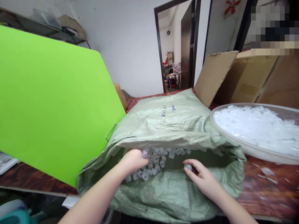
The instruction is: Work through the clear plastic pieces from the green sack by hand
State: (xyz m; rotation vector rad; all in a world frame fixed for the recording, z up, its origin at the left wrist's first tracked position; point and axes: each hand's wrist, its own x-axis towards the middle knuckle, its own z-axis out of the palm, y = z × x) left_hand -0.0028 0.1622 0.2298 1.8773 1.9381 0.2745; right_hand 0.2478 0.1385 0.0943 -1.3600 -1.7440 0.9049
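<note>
A large pale green woven sack [149, 124] lies on the table with its mouth gaping towards me. Inside it sit many small translucent plastic cups [151, 171], heaped at the left and middle of the opening. My left hand [134, 160] reaches into the mouth above the heap, its fingers closed round a small translucent plastic piece that is partly hidden. At the right of the opening, my right hand [202, 175] pinches a small greyish, clear rounded piece [188, 167] between thumb and fingers. Blue handwriting marks the top of the sack.
To the right stands a wide round tub [233, 140] full of white translucent pieces, with plastic scraps [267, 171] on the table before it. Cardboard boxes [252, 77] rise behind. A bright green panel [58, 102] blocks the left side. A doorway [174, 56] opens beyond.
</note>
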